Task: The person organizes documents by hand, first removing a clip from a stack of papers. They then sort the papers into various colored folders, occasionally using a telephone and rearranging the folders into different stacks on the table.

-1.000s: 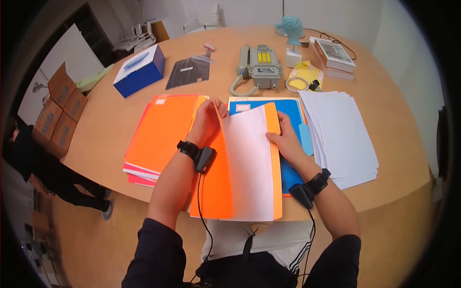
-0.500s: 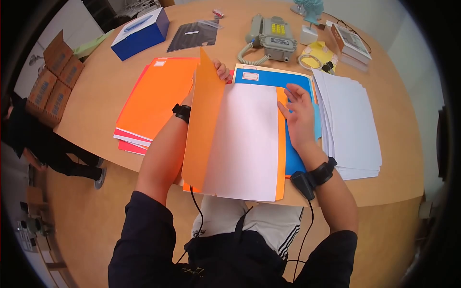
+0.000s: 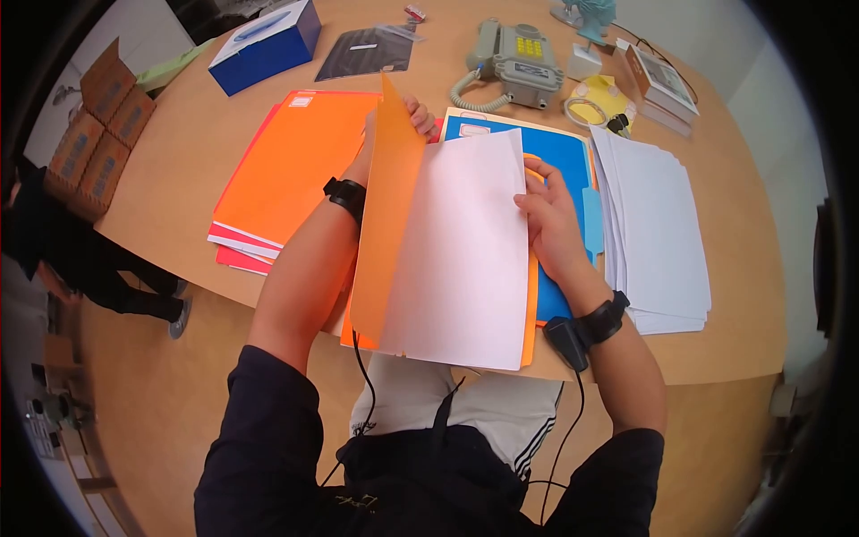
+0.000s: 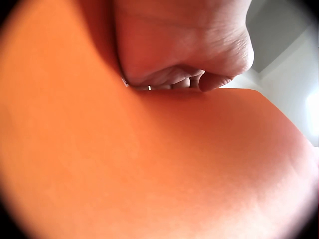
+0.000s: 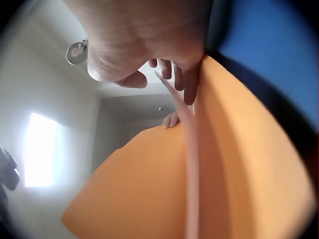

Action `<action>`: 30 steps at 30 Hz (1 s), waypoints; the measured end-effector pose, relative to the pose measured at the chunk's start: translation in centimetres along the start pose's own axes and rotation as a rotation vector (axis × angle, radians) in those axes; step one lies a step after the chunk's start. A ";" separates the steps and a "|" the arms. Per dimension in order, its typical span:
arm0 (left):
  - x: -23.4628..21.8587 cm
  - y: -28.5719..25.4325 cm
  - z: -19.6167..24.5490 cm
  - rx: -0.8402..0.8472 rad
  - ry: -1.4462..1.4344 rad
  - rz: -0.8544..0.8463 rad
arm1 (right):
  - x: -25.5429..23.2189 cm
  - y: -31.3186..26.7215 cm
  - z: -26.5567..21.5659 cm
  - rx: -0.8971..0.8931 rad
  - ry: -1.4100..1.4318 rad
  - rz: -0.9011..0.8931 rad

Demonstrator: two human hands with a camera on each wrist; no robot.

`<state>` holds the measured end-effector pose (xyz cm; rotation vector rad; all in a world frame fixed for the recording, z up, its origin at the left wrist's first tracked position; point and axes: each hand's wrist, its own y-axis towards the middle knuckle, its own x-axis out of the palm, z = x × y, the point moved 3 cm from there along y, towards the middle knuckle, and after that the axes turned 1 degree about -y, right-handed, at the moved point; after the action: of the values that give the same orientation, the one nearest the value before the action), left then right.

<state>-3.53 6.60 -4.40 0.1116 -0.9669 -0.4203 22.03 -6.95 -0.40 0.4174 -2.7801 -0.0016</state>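
Note:
An orange folder (image 3: 389, 224) stands partly open at the table's front edge, its left cover raised. My left hand (image 3: 418, 118) grips the cover near its top, fingers curled over the edge; the palm is largely hidden behind it. Inside lies white paper (image 3: 465, 251), its upper right corner lifted off the folder. My right hand (image 3: 553, 219) holds the paper's right edge, thumb on the near face. In the right wrist view, the paper's thin edge (image 5: 191, 164) runs up between the thumb and fingers of my right hand (image 5: 149, 35). My left hand (image 4: 184, 40) touches the cover in its wrist view.
Orange and red folders (image 3: 295, 161) are stacked left, a blue folder (image 3: 565, 161) and white sheets (image 3: 658, 233) right. Behind are a blue box (image 3: 268, 54), a telephone (image 3: 519, 67) and books (image 3: 658, 85). A person (image 3: 80, 255) stands beyond the table's left side.
The cover has swung further open to the left. My right hand left the folder's right edge, then took hold of the paper, whose right edge has lifted and shifted right. The head view has tilted down.

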 end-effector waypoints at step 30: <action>4.5 -1.6 0.6 0.021 0.076 0.118 | 0.9 -4.3 -8.7 0.185 -0.879 -0.276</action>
<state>-2.23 3.42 -1.05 0.0879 -0.8982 -0.2955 25.20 -10.96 7.89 1.0608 -3.5533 0.0104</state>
